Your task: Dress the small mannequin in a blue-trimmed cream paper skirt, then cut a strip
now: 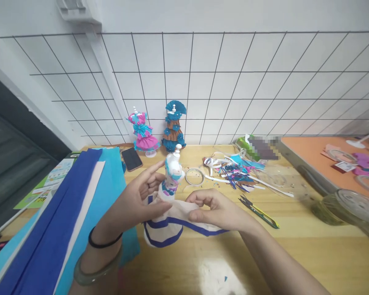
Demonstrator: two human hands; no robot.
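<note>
My left hand grips a small white mannequin figure around its waist and holds it upright above the wooden table. The figure wears blue and pink paper pieces on its chest and a white paper skirt with a dark blue border. My right hand pinches the top edge of that skirt just right of the figure, fingers curled together.
Long blue, white and teal paper sheets lie at the left. Two dressed mannequins, pink and teal-brown, stand by the grid wall. A phone, a tape ring, paper scraps and snips lie nearby.
</note>
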